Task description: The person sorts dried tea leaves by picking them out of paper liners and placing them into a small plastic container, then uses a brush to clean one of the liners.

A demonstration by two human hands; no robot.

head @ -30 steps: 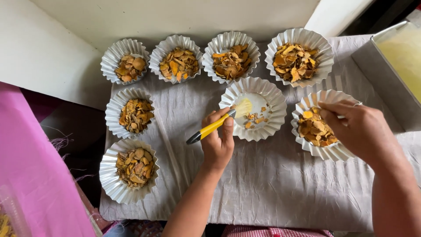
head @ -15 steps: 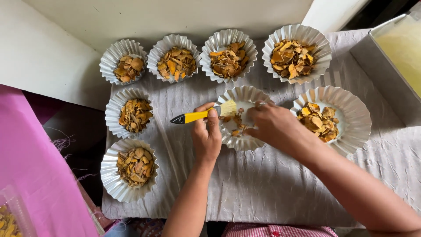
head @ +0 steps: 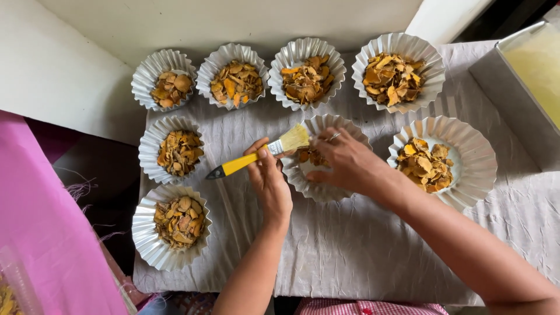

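Now the right hand [head: 344, 163] has come across from the right-hand cup [head: 475, 154], where it was a second ago, and lies over the middle cup [head: 309, 184], its fingers among the few chips there; whether its grip is closed on any I cannot tell. Meanwhile the left hand [head: 268, 175] keeps its grip clamped on the yellow handle of the brush [head: 262, 154], whose bristles sit at that cup's far-left rim, pointing right. Compared with before, the brush has swung flatter, and the work has shifted onto the nearly empty middle cup on the cloth-covered worktop [head: 350, 251].
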